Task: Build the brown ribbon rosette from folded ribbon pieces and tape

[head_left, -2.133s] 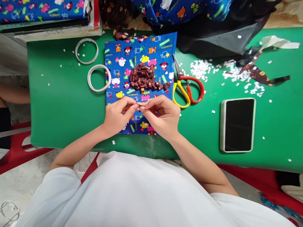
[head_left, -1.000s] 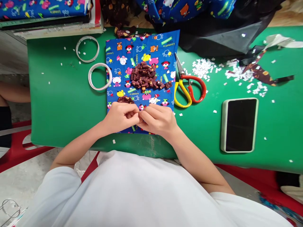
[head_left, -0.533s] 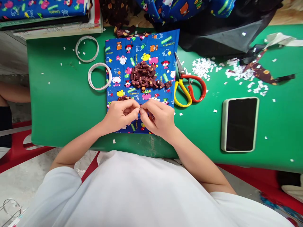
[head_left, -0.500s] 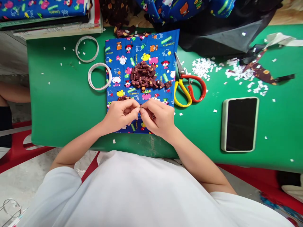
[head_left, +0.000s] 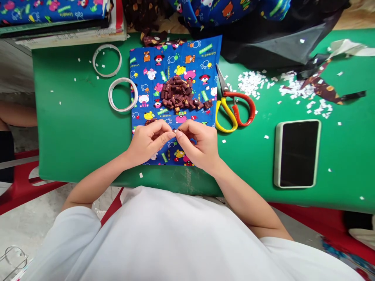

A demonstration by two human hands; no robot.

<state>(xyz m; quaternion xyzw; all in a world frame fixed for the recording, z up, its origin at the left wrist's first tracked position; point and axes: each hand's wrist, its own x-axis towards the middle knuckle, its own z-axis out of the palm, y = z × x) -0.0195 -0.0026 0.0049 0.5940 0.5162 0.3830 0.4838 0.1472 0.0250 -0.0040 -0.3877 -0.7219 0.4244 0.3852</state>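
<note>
My left hand (head_left: 148, 142) and my right hand (head_left: 202, 144) meet fingertip to fingertip above the lower part of a blue cartoon-print cloth (head_left: 172, 158). Pinched between their thumbs and forefingers is a tiny brown piece (head_left: 175, 130) with a white spot on it; its exact form is mostly hidden by the fingers. Just beyond the hands, a heap of small brown patterned pieces (head_left: 177, 93) lies on the cloth. Some brown scrap (head_left: 150, 121) shows behind my left knuckles.
Scissors (head_left: 234, 107) with red and yellow handles lie right of the cloth. Two tape rolls (head_left: 110, 95) are at its left. White paper bits (head_left: 252, 82) and a phone (head_left: 299, 154) lie rightward on the green table (head_left: 79, 136). Black fabric (head_left: 263, 47) covers the back.
My right hand has shifted slightly, its thumb now more raised and straightened. The brown piece with its white spot shows more clearly between the fingertips. My left fingers have moved only a little.
</note>
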